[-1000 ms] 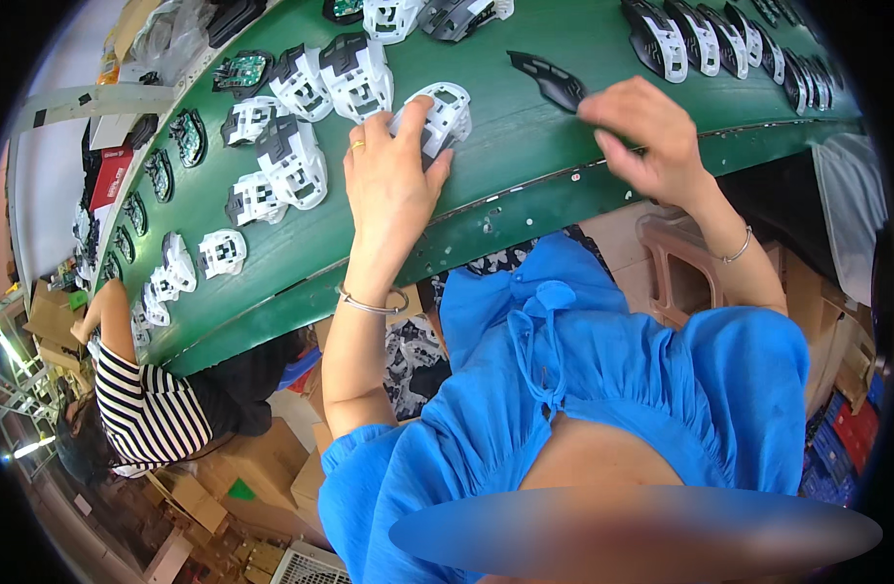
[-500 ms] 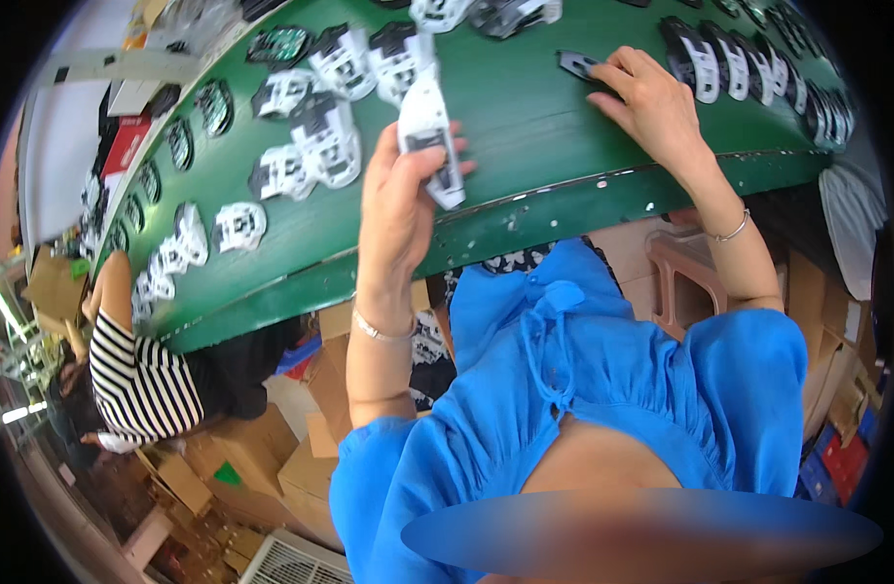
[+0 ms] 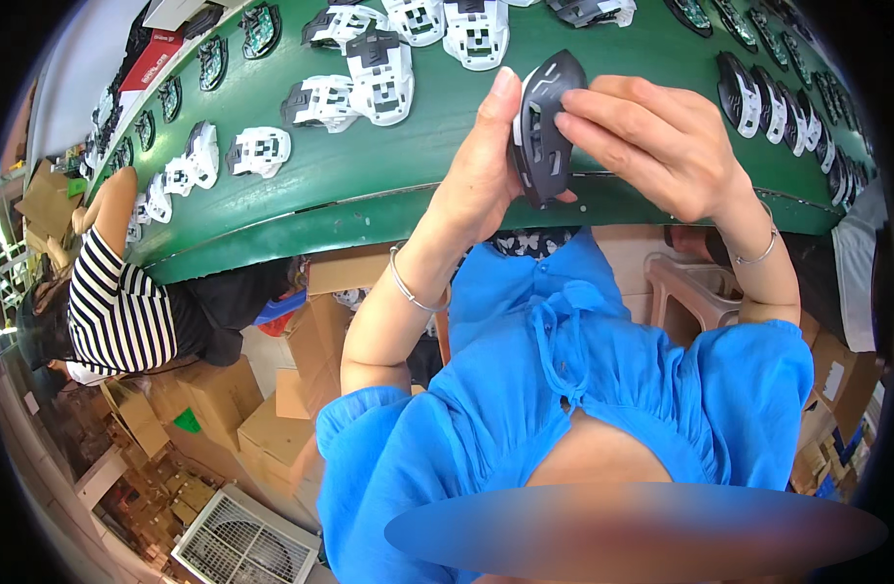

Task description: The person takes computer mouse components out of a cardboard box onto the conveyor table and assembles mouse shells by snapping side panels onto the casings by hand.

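My left hand (image 3: 478,167) is closed round a computer mouse shell (image 3: 544,146), held tilted above the front edge of the green table. The shell's dark face, with slots in it, turns toward my right; a white rim shows along its left side. My right hand (image 3: 666,141) presses its pinched fingertips against the upper right of that dark face. Whether a small dark piece lies under those fingertips is hidden. White mouse shells (image 3: 381,86) with cut-outs lie on the table beyond my left hand, some overlapping.
Dark-and-white shells (image 3: 739,94) stand in a row at the right of the green table (image 3: 447,127). Shells with circuit boards (image 3: 260,34) line its far left. A person in a striped top (image 3: 126,292) works at the left. Cardboard boxes (image 3: 208,399) and a stool (image 3: 690,292) are below.
My left hand has moved right with the shell and turned its dark face into view. The right hand has left the dark piece's spot on the table and come to the shell; that piece no longer shows there.
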The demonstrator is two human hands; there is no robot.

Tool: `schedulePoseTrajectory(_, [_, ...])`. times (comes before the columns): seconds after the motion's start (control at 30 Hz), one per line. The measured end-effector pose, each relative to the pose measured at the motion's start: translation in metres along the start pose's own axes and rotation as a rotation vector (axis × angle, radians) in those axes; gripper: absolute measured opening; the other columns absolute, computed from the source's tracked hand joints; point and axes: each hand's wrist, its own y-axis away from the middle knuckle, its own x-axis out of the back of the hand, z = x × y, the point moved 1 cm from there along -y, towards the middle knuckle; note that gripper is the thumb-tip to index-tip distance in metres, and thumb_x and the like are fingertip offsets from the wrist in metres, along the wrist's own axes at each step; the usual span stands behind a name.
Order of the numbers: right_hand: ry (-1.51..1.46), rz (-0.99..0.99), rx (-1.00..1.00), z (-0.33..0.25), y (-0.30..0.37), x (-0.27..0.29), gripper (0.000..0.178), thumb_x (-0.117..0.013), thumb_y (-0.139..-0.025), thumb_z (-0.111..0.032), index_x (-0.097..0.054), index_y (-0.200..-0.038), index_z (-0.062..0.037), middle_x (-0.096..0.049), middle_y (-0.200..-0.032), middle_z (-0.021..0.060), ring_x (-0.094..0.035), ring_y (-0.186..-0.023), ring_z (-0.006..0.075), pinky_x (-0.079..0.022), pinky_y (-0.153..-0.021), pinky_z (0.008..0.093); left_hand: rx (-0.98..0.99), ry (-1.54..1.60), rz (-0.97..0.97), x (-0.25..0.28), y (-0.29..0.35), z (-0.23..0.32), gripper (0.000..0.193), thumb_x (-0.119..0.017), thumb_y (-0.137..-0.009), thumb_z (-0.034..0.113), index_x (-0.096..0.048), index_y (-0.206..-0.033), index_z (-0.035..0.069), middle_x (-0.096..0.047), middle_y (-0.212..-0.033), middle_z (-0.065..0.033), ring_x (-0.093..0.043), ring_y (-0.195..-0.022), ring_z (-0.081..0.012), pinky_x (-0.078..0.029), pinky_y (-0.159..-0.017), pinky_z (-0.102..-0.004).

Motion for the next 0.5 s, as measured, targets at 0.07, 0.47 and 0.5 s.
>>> schedulePoseTrajectory(0.07, [-0.016, 0.007, -0.008, 0.000, 0.000, -0.002, 0.029, -0.062, -0.060, -0.010, -0.064, -0.087, 0.0031, -0.061, -0.093, 0.0115, -0.062, -0.080, 0.0239, -0.053, -0.057, 0.0290, -0.044, -0.097, 0.032, 0.002, 0.001, -0.005, 0.067, -0.029, -0.093, 0.060, -0.046, -0.124, 0.003, -0.060, -0.106, -0.0098, -0.063, -0.091, -0.0192, -0.058, -0.061, -0.0366])
schedulePoseTrajectory(0.47, [-0.652, 0.808, -0.810, -0.033, 0.004, -0.021, 0.040, -0.077, -0.069, -0.002, -0.059, -0.104, 0.0025, -0.062, -0.098, 0.0116, -0.062, -0.084, 0.0198, -0.053, -0.058, 0.0253, -0.641, -0.552, 0.228, 0.003, -0.009, -0.004, 0.073, -0.067, -0.081, 0.022, -0.026, -0.135, -0.005, -0.040, -0.123, -0.0173, -0.046, -0.111, -0.0241, -0.040, -0.095, -0.0354])
schedulePoseTrajectory(0.5, [-0.672, 0.563, -0.967, -0.032, 0.004, -0.013, 0.041, -0.078, -0.071, -0.006, -0.058, -0.106, 0.0015, -0.061, -0.097, 0.0088, -0.061, -0.086, 0.0152, -0.052, -0.061, 0.0224, -0.634, -0.528, 0.217, 0.004, -0.006, -0.006, 0.078, -0.070, -0.078, 0.022, -0.025, -0.135, -0.006, -0.039, -0.125, -0.0183, -0.045, -0.113, -0.0263, -0.039, -0.095, -0.0369])
